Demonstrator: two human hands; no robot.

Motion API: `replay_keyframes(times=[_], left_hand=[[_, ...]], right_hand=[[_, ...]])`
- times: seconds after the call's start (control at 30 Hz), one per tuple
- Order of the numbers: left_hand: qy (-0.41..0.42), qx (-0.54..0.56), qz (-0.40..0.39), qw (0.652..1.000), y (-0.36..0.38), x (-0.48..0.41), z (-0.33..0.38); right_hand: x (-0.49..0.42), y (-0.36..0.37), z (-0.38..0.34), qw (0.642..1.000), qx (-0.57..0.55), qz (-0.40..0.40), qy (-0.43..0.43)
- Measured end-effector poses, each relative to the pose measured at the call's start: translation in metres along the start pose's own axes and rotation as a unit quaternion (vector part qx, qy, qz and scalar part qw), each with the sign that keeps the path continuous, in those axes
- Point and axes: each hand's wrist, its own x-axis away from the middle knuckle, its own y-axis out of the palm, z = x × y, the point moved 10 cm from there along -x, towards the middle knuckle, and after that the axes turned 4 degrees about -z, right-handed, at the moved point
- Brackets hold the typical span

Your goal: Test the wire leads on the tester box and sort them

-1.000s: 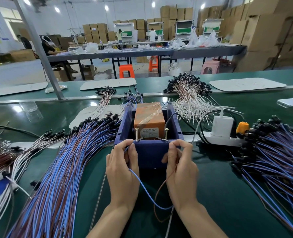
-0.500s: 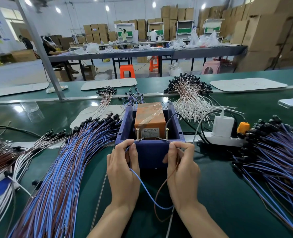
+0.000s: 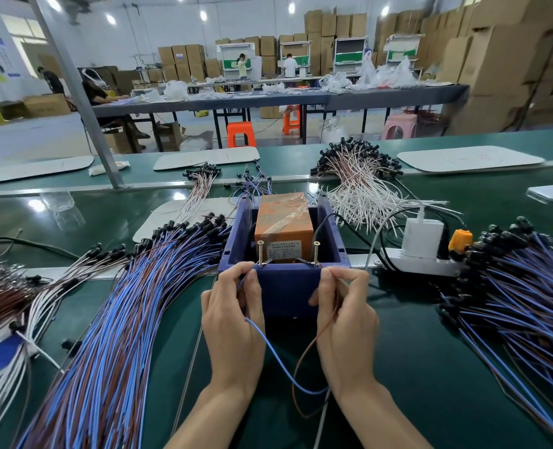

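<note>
The blue tester box stands at the table's middle with an orange block inside and two upright screws at its near rim. My left hand pinches the blue lead of one wire pair at the left screw's base. My right hand pinches the brown lead at the right screw. Both leads loop down between my wrists. Whether the wire tips touch the contacts is hidden by my fingers.
A large fan of blue and brown wire pairs lies to the left, another pile to the right. White and brown leads lie behind the box. A white power strip with a charger sits right of the box.
Both hands stay at the box's near rim holding the same leads. Only slight finger shifts show.
</note>
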Motion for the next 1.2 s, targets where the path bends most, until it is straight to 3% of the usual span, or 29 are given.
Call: replay_keyframes(times=[0.7, 1.2], left_hand=[[0.014, -0.004, 0.007, 1.0, -0.0007, -0.0003, 0.0031], [0.007, -0.005, 0.001, 1.0, -0.0006, 0.0003, 0.0021]], right_hand=[[-0.0002, -0.0031, 0.0023, 0.999, 0.003, 0.006, 0.033], [0.0004, 0.0003, 0.0032, 1.0, 0.0, 0.001, 0.009]])
